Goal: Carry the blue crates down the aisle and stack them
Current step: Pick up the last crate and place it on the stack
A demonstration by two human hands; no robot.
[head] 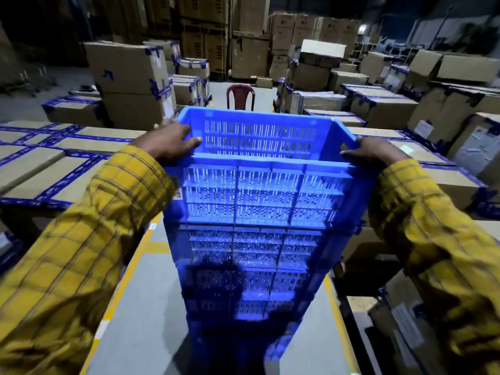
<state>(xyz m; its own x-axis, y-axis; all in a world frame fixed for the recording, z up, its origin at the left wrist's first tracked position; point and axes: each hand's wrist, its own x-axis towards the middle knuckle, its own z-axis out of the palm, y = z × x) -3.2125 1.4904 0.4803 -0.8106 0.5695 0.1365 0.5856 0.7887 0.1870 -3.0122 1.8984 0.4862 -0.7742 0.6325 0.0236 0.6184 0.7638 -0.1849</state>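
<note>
A tall stack of blue slatted plastic crates (259,239) fills the middle of the head view, reaching down to the grey aisle floor. The top blue crate (259,133) is open and empty, its far wall facing me. My left hand (170,140) grips the top crate's left rim, fingers curled over the edge and thumb inside. My right hand (372,152) grips the right rim the same way. Both arms wear yellow checked sleeves.
Cardboard boxes with blue tape (54,163) line the aisle on the left, and more cardboard boxes (433,169) line it on the right. A red plastic chair (240,96) stands in the aisle ahead. Yellow floor lines (127,269) mark the aisle's edges. Tall box stacks rise at the back.
</note>
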